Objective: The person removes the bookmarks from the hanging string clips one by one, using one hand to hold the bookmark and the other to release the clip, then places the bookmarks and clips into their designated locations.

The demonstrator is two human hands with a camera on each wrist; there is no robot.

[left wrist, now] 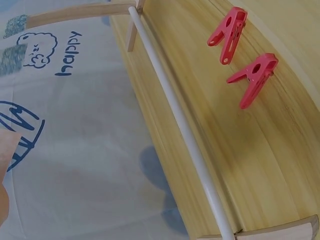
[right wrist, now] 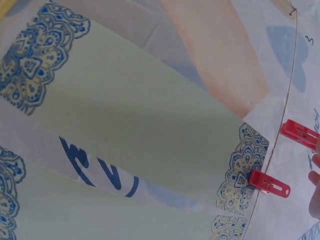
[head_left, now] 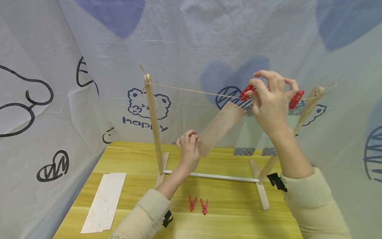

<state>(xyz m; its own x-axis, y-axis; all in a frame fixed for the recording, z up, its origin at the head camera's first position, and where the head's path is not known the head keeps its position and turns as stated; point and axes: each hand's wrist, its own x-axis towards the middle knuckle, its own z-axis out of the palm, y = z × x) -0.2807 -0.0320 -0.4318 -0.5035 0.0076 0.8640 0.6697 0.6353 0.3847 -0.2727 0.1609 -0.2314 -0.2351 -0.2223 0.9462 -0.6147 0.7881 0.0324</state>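
Observation:
My left hand [head_left: 189,149] holds the lower end of a long plain card [head_left: 222,127], which slants up toward the string [head_left: 191,90]. The card's upper end is just below the string. My right hand [head_left: 270,103] pinches a red clothespin [head_left: 246,93] at the string, seen in the right wrist view as the upper clothespin [right wrist: 300,134], apart from the plain card. Beside it, another red clothespin [right wrist: 270,183] grips the patterned end of a pale green card [right wrist: 145,100] on the string. A second pale green card [right wrist: 110,210] hangs alongside, its clip hidden in this view.
The string runs between a left wooden post [head_left: 153,126] and a right wooden post [head_left: 307,109], joined low by a white rod [head_left: 215,177]. Two red clothespins [head_left: 192,203] lie on the wooden table [head_left: 232,222]. White cards [head_left: 104,202] lie overlapped at the left.

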